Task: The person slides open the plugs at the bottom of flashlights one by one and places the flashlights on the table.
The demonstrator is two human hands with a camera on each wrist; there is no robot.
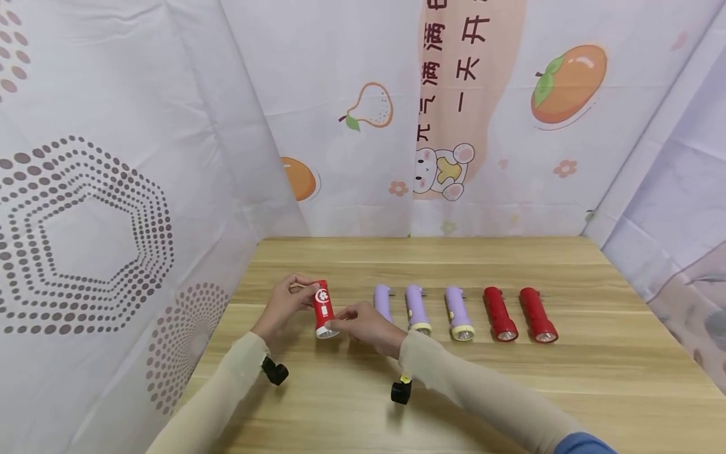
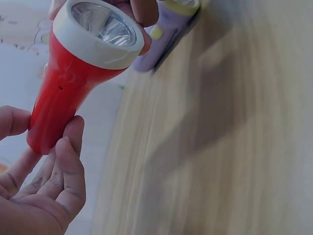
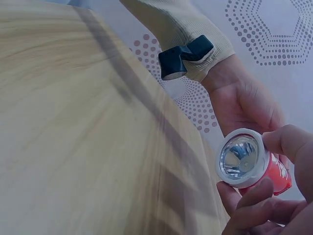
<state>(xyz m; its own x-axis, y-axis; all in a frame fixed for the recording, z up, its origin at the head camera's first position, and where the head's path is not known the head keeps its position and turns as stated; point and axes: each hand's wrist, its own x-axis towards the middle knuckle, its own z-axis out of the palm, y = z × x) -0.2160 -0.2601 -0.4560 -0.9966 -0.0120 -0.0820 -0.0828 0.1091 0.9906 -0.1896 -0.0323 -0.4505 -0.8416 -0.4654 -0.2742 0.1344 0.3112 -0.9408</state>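
A red flashlight (image 1: 324,307) with a white rim and a white print on its side is held up by both hands, its lens end toward the person. My left hand (image 1: 287,302) pinches the tail end between thumb and fingers. At the lens end, my right hand (image 1: 365,323) grips the white rim (image 3: 259,171) with thumb and fingertips. The left wrist view shows the red body (image 2: 68,88) and the clear lens with its silver reflector (image 2: 103,24) from close by.
To the right, a row of flashlights lies on the wooden table (image 1: 340,403): purple ones, such as the purple flashlight (image 1: 458,309), then two red ones, the red flashlight (image 1: 499,312) and the end red flashlight (image 1: 537,313). A printed curtain (image 1: 351,170) hangs behind the table.
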